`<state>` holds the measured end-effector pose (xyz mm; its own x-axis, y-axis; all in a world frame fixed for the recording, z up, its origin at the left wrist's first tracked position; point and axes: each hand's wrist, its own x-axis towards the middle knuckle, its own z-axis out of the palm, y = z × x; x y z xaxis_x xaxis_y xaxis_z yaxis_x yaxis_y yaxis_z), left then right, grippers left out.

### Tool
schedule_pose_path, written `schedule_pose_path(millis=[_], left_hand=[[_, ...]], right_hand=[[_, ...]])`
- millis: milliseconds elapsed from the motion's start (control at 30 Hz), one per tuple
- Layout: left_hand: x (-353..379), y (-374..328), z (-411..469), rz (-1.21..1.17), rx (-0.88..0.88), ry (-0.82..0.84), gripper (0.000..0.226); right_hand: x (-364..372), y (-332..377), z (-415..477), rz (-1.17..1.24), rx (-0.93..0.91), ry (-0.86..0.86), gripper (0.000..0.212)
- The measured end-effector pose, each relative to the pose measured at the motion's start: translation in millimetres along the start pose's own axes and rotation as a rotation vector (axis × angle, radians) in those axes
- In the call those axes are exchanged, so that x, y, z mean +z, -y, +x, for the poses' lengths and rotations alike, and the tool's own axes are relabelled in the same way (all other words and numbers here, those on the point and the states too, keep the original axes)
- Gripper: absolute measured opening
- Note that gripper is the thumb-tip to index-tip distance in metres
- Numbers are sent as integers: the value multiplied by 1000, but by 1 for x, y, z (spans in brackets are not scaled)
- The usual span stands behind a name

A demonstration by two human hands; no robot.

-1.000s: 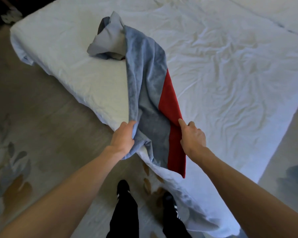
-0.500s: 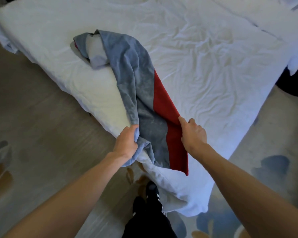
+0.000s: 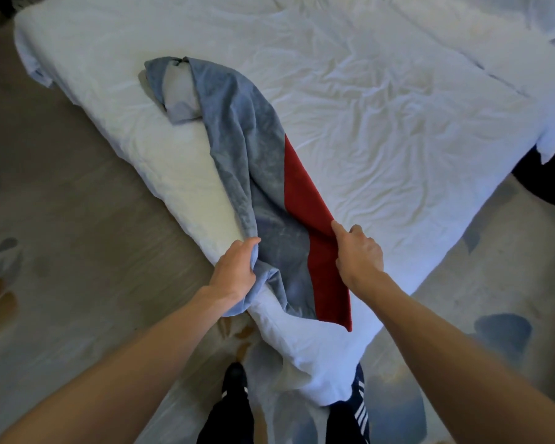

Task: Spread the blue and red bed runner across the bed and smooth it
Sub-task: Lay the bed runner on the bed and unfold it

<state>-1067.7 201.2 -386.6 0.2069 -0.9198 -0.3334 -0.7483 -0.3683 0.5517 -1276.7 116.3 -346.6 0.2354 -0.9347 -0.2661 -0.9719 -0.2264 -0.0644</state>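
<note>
The blue and red bed runner point(image 3: 257, 161) lies bunched in a long diagonal strip on the white bed point(image 3: 382, 107), from a crumpled far end at the upper left down to the bed's near corner. My left hand point(image 3: 236, 272) grips the blue edge at the near end. My right hand point(image 3: 359, 256) pinches the red edge opposite, forefinger stretched along the cloth. The runner's near end hangs a little over the corner. Its far end is folded over itself, showing a paler underside.
The white sheet is wrinkled and droops over the near corner point(image 3: 318, 373). Patterned carpet point(image 3: 61, 251) lies left and right of the bed. My feet in dark shoes point(image 3: 234, 379) stand at the corner. A dark object point(image 3: 545, 177) sits at the right edge.
The view has shifted round the bed's corner. The runner's raised far end has dropped and lies flatter on the sheet. Both hands keep their hold on the near end.
</note>
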Motion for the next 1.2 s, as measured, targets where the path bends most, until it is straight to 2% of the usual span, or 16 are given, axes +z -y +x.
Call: schedule_pose_path(millis=[100, 167, 200, 233, 300, 367, 467, 667, 1000, 1200], left_hand=[[7, -24, -2, -3, -60, -43, 46], [17, -41, -4, -41, -87, -112, 15], [22, -50, -4, -62, -106, -150, 12], [27, -58, -3, -83, -132, -168, 25], [36, -74, -3, -85, -166, -177, 35], [46, -89, -5, -82, -216, -200, 29], [62, -107, -10, -148, -301, -286, 6], [86, -118, -9, -122, -365, -298, 11], [105, -122, -12, 28, -464, -284, 34], [132, -145, -22, 15, -596, -288, 45]], right_hand=[[2, -17, 8, 7, -70, 17, 47], [3, -30, 13, 13, -129, 35, 48], [2, -37, 14, 15, -164, 43, 48], [1, -44, 16, 17, -202, 46, 47], [-3, -60, 17, 28, -277, 59, 46], [-8, -79, 20, 46, -326, 71, 45], [-13, -107, 28, 57, -348, 78, 44], [-15, -141, 39, 29, -341, 86, 41], [-11, -183, 65, -25, -325, 75, 35], [-3, -218, 86, -89, -415, 118, 33]])
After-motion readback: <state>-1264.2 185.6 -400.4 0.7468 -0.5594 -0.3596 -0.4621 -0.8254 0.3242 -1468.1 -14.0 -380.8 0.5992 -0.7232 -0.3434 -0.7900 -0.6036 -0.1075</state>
